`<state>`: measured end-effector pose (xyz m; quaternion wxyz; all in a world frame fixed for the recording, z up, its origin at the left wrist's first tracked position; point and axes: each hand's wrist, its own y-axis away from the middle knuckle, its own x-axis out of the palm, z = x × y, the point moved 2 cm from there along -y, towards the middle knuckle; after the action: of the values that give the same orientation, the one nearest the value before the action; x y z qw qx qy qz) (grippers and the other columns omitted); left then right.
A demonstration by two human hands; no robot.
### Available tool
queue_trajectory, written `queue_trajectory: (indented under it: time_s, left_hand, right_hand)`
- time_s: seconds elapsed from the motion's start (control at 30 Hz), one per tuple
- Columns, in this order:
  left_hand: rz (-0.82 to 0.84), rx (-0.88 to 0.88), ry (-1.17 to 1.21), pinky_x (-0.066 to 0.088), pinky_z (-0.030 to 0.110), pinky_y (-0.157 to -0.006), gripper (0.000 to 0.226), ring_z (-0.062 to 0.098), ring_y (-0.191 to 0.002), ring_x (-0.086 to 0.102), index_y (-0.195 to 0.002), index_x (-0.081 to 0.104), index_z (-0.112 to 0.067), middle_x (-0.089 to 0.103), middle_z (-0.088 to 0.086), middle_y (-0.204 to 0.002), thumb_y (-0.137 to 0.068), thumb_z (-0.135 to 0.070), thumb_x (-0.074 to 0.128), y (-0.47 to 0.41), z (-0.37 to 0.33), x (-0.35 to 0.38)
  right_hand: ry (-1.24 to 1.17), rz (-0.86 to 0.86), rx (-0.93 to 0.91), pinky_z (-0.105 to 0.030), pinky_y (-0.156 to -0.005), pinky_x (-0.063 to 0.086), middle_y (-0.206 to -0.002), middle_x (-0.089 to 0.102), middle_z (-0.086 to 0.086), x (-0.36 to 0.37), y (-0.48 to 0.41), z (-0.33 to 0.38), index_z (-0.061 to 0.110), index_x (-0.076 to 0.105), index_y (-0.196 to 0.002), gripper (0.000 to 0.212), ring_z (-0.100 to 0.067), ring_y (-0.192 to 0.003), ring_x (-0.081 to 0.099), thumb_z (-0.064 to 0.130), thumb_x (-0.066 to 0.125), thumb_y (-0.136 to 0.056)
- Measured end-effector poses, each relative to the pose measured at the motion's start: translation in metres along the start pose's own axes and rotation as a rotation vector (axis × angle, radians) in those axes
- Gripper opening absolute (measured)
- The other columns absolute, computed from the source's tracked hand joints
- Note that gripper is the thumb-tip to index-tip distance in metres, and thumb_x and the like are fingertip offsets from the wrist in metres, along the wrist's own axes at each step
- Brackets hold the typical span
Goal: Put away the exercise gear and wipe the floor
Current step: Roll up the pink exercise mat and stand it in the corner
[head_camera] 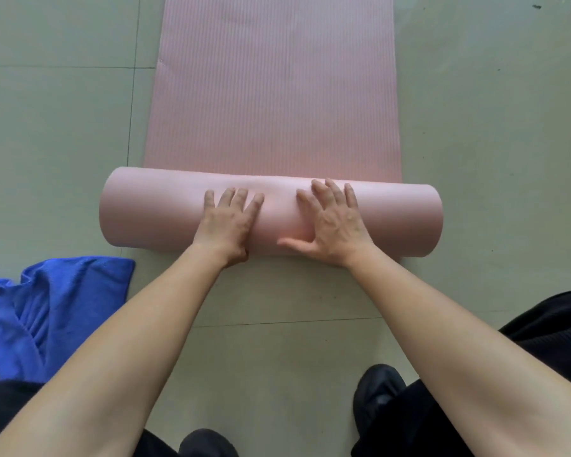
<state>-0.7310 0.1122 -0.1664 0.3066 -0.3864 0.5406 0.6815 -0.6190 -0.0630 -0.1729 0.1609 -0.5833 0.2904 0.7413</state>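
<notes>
From the head view, the pink mat (274,94) lay on the floor (475,127), its flat length running off toward 12 o'clock. Its near end was wound into a thick roll (145,212) lying crosswise at the centre. The left hand (229,222) and right hand (332,225) rested side by side on top of the roll near its middle. Their fingers (241,199) were straight and spread, pressing down rather than grasping. The right thumb lay along the roll's near side; the left thumb was hidden. Palms set like this likely kept the roll tight and square while it was pushed away. Much of the mat was unrolled, so putting away looked partly done. A crumpled blue cloth (56,308) sat at 8 o'clock just beside the roll's left end, probably kept close for wiping. A black shoe (376,387) showed at 5 o'clock.
</notes>
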Motion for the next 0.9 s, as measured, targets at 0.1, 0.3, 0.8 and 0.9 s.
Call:
queue_trajectory:
  time_s: [0.1, 0.3, 0.8, 0.9]
  left_hand:
    - [0.043, 0.063, 0.058, 0.037, 0.044, -0.102, 0.096, 0.027, -0.121, 0.051, -0.144, 0.026, -0.030, 0.050, 0.003, -0.136, -0.063, -0.042, 0.076, -0.005, 0.004, -0.013]
    - [0.321, 0.166, 0.363, 0.049, 0.033, -0.086, 0.099, 0.026, -0.110, 0.060, -0.137, 0.036, -0.036, 0.062, 0.000, -0.124, -0.053, -0.048, 0.086, -0.005, 0.020, -0.038]
    - [0.140, 0.028, 0.046, 0.021, 0.056, -0.116, 0.145, 0.034, -0.144, 0.025, -0.155, 0.000, -0.025, 0.024, 0.015, -0.157, -0.044, -0.079, 0.076, -0.005, -0.005, -0.014]
    - [0.154, 0.065, 0.164, 0.051, 0.038, -0.087, 0.109, 0.030, -0.110, 0.061, -0.139, 0.035, -0.031, 0.063, 0.006, -0.120, -0.047, -0.069, 0.081, -0.019, 0.004, -0.040]
  right_hand:
    - [0.086, 0.165, -0.050, -0.058, -0.120, 0.007, -0.158, 0.025, -0.014, -0.004, 0.006, -0.004, 0.026, 0.013, -0.157, 0.126, -0.038, -0.148, 0.018, 0.083, 0.067, -0.058]
    - [-0.152, 0.520, -0.012, -0.040, -0.103, 0.046, -0.132, 0.058, 0.001, -0.042, -0.011, -0.013, 0.037, 0.037, -0.147, 0.112, -0.024, -0.121, 0.056, 0.070, 0.084, -0.050]
    - [-0.169, 0.062, 0.067, -0.044, -0.114, 0.027, -0.154, 0.039, -0.011, -0.019, 0.003, -0.018, 0.027, 0.045, -0.145, 0.067, -0.032, -0.138, 0.041, 0.060, 0.051, -0.088]
    - [-0.161, 0.084, 0.017, -0.046, -0.117, 0.021, -0.150, 0.042, -0.008, -0.022, 0.016, -0.016, 0.023, 0.038, -0.148, 0.096, -0.029, -0.138, 0.038, 0.085, 0.038, -0.075]
